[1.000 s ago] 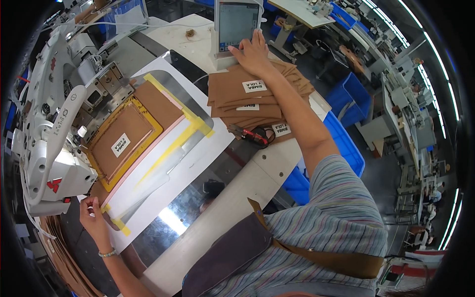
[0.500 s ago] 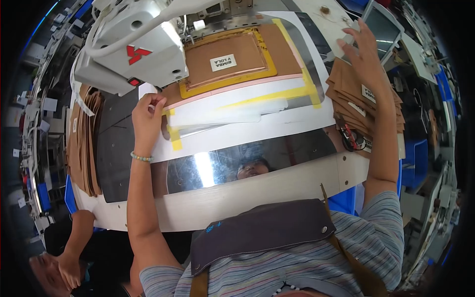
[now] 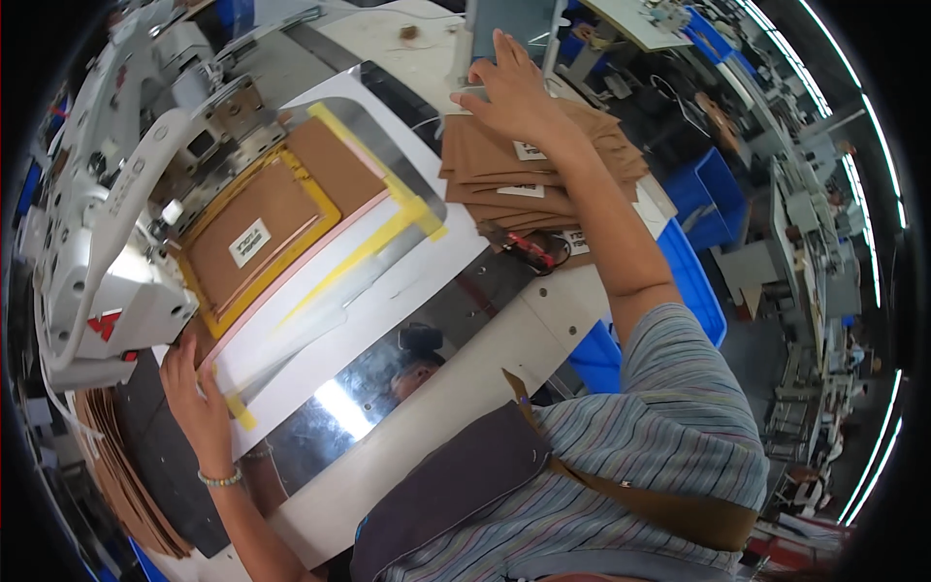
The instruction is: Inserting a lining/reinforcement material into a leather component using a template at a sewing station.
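My left hand [image 3: 197,396] lies by the near-left corner of a brown panel [image 3: 335,165], just below the white sewing machine head [image 3: 145,301]; its fingers are stretched out and nothing shows in them. A yellow-edged frame [image 3: 325,202] lies over the panel, around a brown piece [image 3: 286,199] with a white label [image 3: 250,242]. Beneath it spreads a white sheet [image 3: 359,281] with yellow tape strips. My right hand [image 3: 514,95] is raised with fingers spread, in front of the grey screen [image 3: 514,34] of a control panel. Whether a fingertip touches the screen I cannot tell.
Overlapping brown labelled pieces [image 3: 543,160] are heaped under my right forearm, with red-and-black snips [image 3: 529,250] at their near edge. Another brown stack [image 3: 126,475] stands on the left. A shiny metal plate [image 3: 388,378] lines the table's front. Blue bins [image 3: 693,281] stand to the right.
My view has swung right, so the table appears tilted. The left hand's fingers were curled in a pinch and now lie stretched out. My right hand stays by the screen.
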A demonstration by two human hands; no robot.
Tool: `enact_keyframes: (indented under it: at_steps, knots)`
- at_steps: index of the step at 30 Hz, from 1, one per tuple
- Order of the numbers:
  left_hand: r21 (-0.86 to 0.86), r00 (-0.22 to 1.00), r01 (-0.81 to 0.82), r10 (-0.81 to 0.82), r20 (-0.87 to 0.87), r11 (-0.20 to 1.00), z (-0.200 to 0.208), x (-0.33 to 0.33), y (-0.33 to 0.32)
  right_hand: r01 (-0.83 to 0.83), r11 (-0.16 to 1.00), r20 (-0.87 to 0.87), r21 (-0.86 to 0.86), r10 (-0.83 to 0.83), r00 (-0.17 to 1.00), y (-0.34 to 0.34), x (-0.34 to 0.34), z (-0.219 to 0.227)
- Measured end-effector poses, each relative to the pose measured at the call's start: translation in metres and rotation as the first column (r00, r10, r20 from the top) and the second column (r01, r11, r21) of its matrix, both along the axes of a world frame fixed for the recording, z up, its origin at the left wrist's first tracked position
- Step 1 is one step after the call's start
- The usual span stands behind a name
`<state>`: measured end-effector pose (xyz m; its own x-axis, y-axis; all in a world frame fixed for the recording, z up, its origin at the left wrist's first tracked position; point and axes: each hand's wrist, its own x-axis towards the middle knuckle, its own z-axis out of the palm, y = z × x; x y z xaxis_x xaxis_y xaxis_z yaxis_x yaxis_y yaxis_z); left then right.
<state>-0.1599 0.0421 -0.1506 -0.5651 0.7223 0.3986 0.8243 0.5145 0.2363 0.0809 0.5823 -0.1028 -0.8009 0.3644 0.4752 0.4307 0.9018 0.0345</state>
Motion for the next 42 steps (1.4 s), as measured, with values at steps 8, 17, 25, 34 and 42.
enact_keyframes:
  at_steps: [8,17,25,34,42]
  knots:
    - [-0.087,0.995,0.088,-0.085,0.046,0.992,-0.015,0.014,0.030,0.316,0.934,0.077,-0.166,-0.308,0.948,0.069,0.043,-0.031]
    - [-0.145,0.997,0.063,-0.055,0.060,0.987,-0.012,0.016,0.030,0.288,0.943,-0.044,-0.165,-0.299,0.953,0.094,0.033,-0.040]
    - [-0.063,0.997,0.077,-0.076,0.014,0.995,0.001,0.018,0.013,-0.119,0.988,-0.240,-0.098,0.093,0.966,-0.004,0.005,-0.018]
    - [-0.065,0.996,0.086,-0.088,-0.025,0.994,-0.005,0.022,0.044,-0.763,0.574,-0.041,-0.298,0.791,0.611,-0.207,-0.132,-0.015]
    - [-0.125,0.999,0.032,-0.035,-0.017,0.992,-0.010,0.029,0.042,-0.781,0.500,-0.109,-0.375,0.812,0.573,-0.213,-0.240,-0.079]
